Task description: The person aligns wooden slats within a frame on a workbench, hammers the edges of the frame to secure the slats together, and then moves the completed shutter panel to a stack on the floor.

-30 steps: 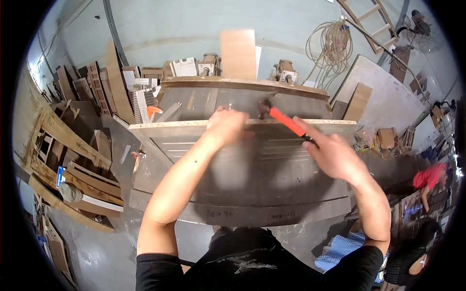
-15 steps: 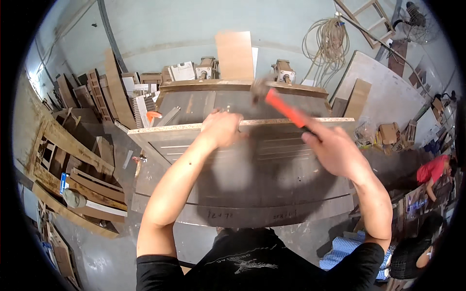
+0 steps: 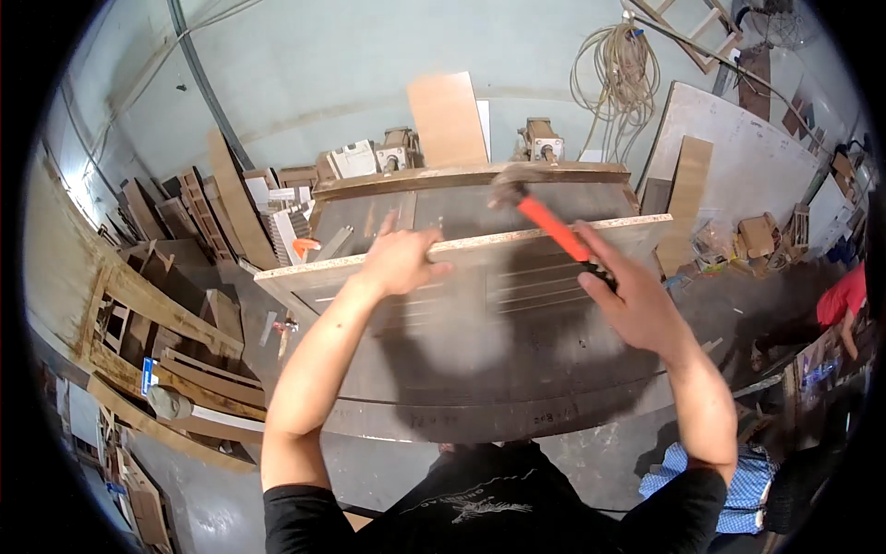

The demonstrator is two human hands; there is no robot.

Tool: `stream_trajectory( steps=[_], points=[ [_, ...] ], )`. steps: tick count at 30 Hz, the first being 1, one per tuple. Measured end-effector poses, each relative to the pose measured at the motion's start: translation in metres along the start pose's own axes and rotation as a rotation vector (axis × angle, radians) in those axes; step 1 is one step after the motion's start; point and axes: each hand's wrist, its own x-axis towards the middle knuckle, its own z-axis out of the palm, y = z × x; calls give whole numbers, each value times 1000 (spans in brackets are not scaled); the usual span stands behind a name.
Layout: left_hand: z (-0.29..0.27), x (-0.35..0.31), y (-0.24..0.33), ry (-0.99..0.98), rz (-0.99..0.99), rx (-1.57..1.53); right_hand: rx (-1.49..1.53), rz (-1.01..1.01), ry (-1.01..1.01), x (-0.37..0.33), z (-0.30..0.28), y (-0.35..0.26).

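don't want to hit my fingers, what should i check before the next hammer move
1. Hammer secure in the right hand: ok, gripped by its handle.
2. Panel steadied: ok, the left hand grips its top edge.
3. Left hand apart from the hammer head: ok, it sits to the left of it.
4. Striking face lined up: cannot tell, the head is blurred.
5. Gloves on: not ok, both hands are bare.
6. Person in red away from the panel: ok, off at the far right.
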Motion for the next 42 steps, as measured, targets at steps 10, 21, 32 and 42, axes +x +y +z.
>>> stream_trajectory(
  steps=[10,21,32,42],
  points=[
    [-51,-106,-124,7,-521,69,118,779,417,-150,76,259],
    [-48,-72,-119,-28,-601,117,-105,396,518,-129,213,306],
    [107,-141,-182,-279,-743,-338,875,779,400,-91,336,164],
    [185,-252,-72,-265,-1096,-1192,1033,780,353,-187,311,165]
  ],
)
